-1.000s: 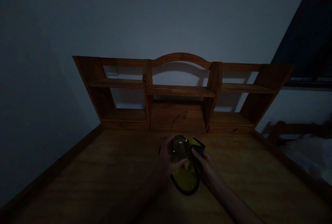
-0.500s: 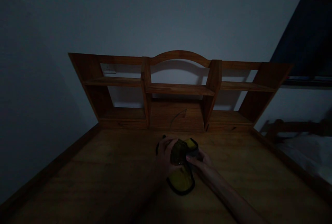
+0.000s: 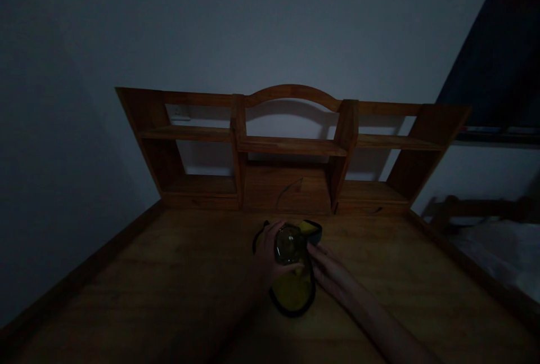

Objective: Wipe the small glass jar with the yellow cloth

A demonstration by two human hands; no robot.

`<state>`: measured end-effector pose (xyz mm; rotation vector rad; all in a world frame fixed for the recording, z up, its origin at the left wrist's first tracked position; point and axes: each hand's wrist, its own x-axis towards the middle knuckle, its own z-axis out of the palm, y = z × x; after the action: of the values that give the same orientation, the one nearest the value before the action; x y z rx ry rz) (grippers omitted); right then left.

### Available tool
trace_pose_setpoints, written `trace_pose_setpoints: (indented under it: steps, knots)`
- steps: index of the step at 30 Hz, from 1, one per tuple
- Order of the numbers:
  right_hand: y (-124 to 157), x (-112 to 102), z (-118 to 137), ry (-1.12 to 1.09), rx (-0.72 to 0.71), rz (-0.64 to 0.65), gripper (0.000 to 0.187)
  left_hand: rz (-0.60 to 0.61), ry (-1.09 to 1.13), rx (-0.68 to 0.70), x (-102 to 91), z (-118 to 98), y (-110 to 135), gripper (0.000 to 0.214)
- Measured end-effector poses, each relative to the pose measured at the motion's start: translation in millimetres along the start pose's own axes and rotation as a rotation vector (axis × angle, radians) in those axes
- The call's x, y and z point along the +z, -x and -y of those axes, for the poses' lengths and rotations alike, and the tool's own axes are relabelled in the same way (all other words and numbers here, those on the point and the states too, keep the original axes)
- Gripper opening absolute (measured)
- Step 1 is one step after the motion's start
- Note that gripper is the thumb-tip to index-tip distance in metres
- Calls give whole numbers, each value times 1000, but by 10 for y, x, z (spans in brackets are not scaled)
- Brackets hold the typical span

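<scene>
While my left hand (image 3: pixel 267 254) grips one glass object (image 3: pixel 288 245) onscreen, my right hand (image 3: pixel 331 271) pinches one yellow cloth (image 3: pixel 292 292).

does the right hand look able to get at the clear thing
Probably yes: the right hand is near the clear thing, and the left hand, curled round its other side, leaves room.

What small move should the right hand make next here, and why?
Probably the right hand should press the black-edged yellow cloth flap inward, against the shiny, rounded, glass-like object. Its fingertips appear to be at the flap's edge, right beside the object, while the left hand curls around the opposite side and seems able to steady it.
</scene>
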<state>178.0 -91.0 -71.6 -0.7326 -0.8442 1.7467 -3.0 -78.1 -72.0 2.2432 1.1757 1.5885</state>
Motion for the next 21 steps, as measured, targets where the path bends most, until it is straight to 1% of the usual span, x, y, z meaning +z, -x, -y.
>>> trace_pose_setpoints:
  steps: [3,8,10,13,14,18,21]
  knots:
    - [2,23,28,-41,34,91,27,-38,17,5,30,15,31,99]
    - [27,24,68,-17,6,122,29,-45,52,-25,76,-34,85,99]
    - [24,-6,69,5,-14,114,36,22,56,-36,76,-88,90,94]
    - [-7,-66,42,32,-14,86,45,185,78,-64,52,-147,87,86]
    - [-20,-80,32,34,-8,76,46,220,91,-77,41,-150,84,85]
    - [-43,-75,25,43,-36,38,47,275,140,-130,19,-92,66,89]
    - [-27,-33,53,81,-73,20,49,255,124,-174,25,-39,49,97]
